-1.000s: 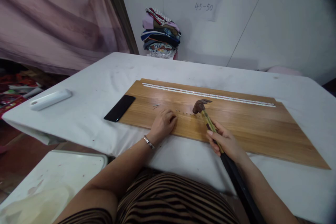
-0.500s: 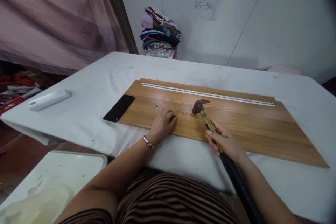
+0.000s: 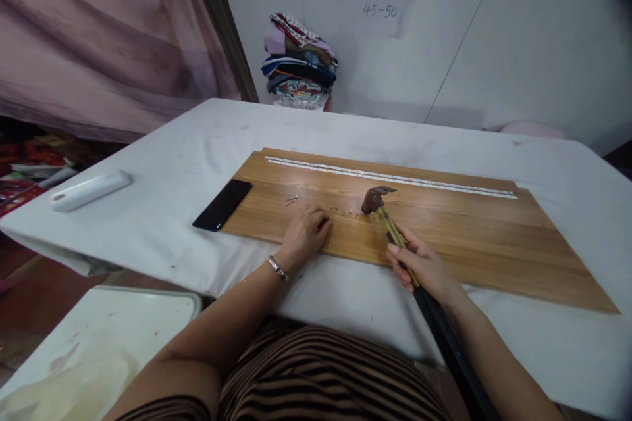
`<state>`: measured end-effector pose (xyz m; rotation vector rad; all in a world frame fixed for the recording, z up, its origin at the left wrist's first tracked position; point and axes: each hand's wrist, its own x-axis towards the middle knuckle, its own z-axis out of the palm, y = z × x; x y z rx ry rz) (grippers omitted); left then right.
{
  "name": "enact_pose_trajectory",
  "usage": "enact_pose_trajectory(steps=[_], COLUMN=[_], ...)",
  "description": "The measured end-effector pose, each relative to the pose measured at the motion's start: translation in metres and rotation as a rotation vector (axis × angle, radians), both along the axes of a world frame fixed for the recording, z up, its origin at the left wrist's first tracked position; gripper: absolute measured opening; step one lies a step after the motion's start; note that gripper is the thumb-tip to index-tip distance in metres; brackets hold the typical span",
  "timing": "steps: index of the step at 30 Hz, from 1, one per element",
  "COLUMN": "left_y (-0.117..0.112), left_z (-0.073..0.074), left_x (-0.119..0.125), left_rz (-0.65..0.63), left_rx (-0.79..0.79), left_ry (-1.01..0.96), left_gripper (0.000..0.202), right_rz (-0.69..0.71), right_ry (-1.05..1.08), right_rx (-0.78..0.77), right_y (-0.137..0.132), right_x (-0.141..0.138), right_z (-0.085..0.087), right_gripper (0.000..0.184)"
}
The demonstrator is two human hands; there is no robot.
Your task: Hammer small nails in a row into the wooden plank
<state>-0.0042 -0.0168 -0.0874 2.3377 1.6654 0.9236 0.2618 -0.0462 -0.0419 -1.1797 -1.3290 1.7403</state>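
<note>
My right hand [image 3: 417,258] is wrapped round the handle of a claw hammer [image 3: 392,227]. The rusty hammer head is at the wooden board [image 3: 459,230], at the right end of a row of several small nails [image 3: 343,212]; whether it touches the wood I cannot tell. My left hand [image 3: 307,231] rests on the board at the left end of that row, its fingers curled in. What those fingers hold, if anything, is hidden. A few loose nails [image 3: 291,199] lie on the board beyond my left hand.
Two white measuring strips [image 3: 390,177] run along the board's far side. A black phone [image 3: 223,204] lies at its left end. A white oblong object [image 3: 91,190] is on the white-covered table [image 3: 168,151]. Folded clothes [image 3: 301,59] are stacked by the wall; a white stool [image 3: 148,306] stands lower left.
The view has shifted very slightly. Both hands and the hammer hold almost the same place over the board.
</note>
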Motion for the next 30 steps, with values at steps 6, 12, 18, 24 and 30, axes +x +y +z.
enact_pose_trajectory(steps=[6, 12, 18, 24, 30], left_y=[0.0008, 0.0002, -0.0001, 0.0001, 0.0003], left_z=[0.0007, 0.0006, -0.0007, 0.0009, 0.0007], left_x=[0.0009, 0.0003, -0.0008, 0.0001, 0.0004], left_rz=[-0.001, 0.005, 0.002, 0.002, 0.006], left_rx=[0.015, 0.003, 0.012, 0.004, 0.002], left_ry=[0.007, 0.005, 0.006, 0.000, 0.003], left_gripper=[0.012, 0.013, 0.013, 0.013, 0.013], right_rz=[0.003, -0.026, -0.018, -0.005, -0.017], right_ry=[0.027, 0.026, -0.004, 0.018, 0.023], right_rx=[-0.010, -0.004, -0.008, -0.009, -0.011], right_y=[0.0013, -0.0011, 0.0000, 0.0021, 0.0007], right_x=[-0.0002, 0.0006, 0.0006, 0.0004, 0.0007], right_z=[-0.0047, -0.0011, 0.0001, -0.0043, -0.0020], right_gripper=[0.075, 0.075, 0.073, 0.075, 0.073])
